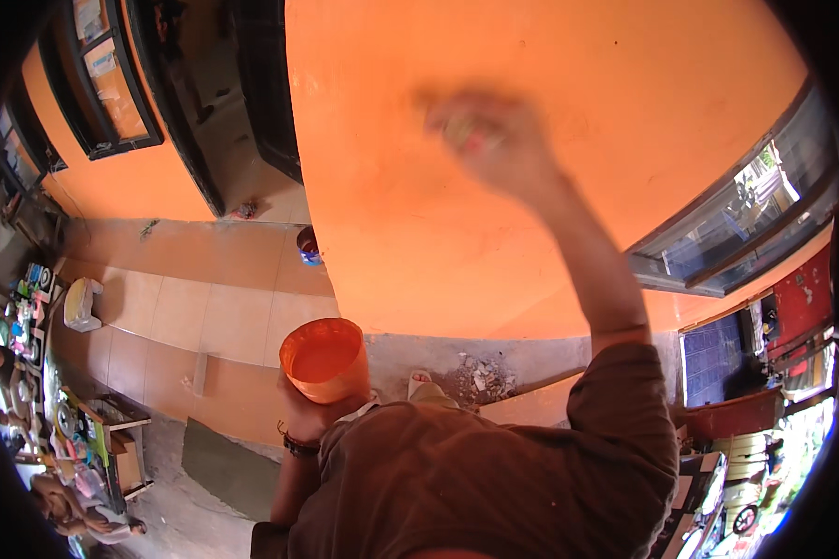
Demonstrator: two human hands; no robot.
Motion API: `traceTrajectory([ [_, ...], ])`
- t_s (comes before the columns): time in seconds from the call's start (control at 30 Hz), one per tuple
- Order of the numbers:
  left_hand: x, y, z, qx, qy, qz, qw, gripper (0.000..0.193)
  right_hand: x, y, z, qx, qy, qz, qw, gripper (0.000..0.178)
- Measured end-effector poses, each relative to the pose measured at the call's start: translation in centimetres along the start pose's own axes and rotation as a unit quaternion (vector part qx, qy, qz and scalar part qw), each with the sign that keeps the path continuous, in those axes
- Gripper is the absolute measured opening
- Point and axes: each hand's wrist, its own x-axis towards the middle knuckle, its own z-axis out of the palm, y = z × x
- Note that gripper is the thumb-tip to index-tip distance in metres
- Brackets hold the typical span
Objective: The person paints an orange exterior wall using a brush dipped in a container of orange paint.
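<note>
My left hand (312, 415) is closed round the lower part of an orange plastic bucket (343, 373), held at waist height in front of me. The bucket's mouth faces up, and its inside is orange too. High against the orange wall (419, 252), my right hand (494, 140) is raised on a bent arm and smeared by motion. Its fingers look closed round something small with yellowish and red patches. A brownish blur sticks out beyond them towards the left; its kind cannot be made out.
A dark-framed doorway (224, 112) opens left of the wall, with a small blue container (309, 247) near its corner. A glazed window (736, 224) is at right. Rubble (485, 377) lies by the wall's foot. A pale stool-like block (83, 305) stands on the tiles. People sit at far left.
</note>
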Motion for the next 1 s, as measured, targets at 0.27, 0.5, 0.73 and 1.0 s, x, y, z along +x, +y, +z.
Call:
traceTrajectory([
  [0.27,-0.4,-0.7,0.9,-0.027,0.008,-0.014,0.999,0.082,0.8,0.8,0.8,-0.381,0.173,-0.193,0.888,0.014],
  [0.5,-1.1,0.1,0.9,-0.027,0.015,-0.03,0.999,0.078,-18.0,0.1,12.8,-0.138,-0.121,-0.028,0.983,0.013],
  [0.73,-1.4,1.2,0.7,-0.055,0.028,-0.041,0.997,0.069,-8.5,3.4,3.2,-0.06,0.034,0.019,0.997,0.019],
  [1.0,-1.4,0.7,1.1,-0.052,0.042,-0.025,0.997,0.069,-17.2,-0.2,13.7,-0.202,-0.031,-0.059,0.977,0.012],
])
